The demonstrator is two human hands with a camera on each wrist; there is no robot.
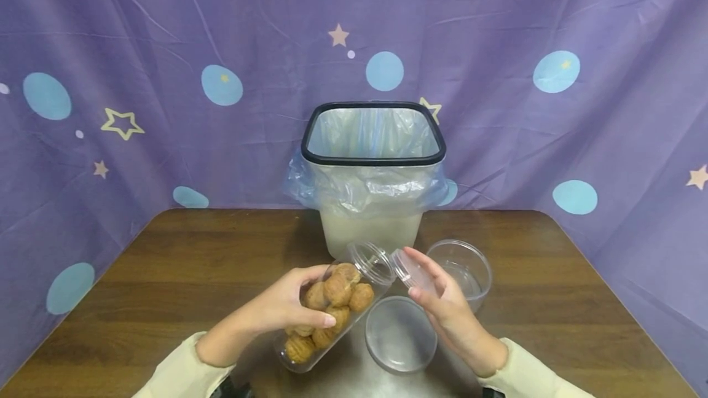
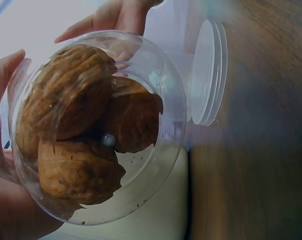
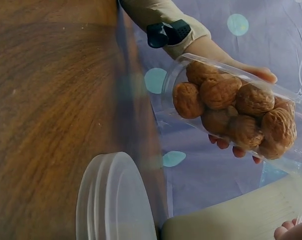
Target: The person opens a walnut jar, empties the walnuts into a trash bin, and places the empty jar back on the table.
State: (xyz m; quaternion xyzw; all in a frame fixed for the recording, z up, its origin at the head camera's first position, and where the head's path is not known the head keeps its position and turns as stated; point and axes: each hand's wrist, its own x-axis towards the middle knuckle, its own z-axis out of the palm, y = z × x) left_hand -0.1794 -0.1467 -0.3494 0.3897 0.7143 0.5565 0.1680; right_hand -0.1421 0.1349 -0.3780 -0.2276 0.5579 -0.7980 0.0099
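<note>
The left hand (image 1: 287, 306) is gripping a clear jar (image 1: 332, 312) of walnuts (image 1: 337, 290), fingers and thumb curling round its middle, so that grip is clamped on the jar. The jar is being held tilted above the counter (image 1: 166, 275), its open mouth pointing up and away toward the bin (image 1: 372, 201). In the left wrist view the jar's base (image 2: 98, 130) is facing the camera with three walnuts (image 2: 71, 95) pressing against it.

The right hand (image 1: 442, 306) is pinching a small clear cap (image 1: 406, 269) between thumb and fingertips, just beside the jar's mouth but apart from it; that grip is closing on the cap.

A wide clear lid (image 1: 401, 333) is lying flat on the counter beneath and between the hands. A clear bowl (image 1: 461, 269) is standing just behind the right hand. The bin, lined with a plastic bag (image 1: 370, 186), is sitting at the counter's far edge before a purple curtain (image 1: 166, 48).
</note>
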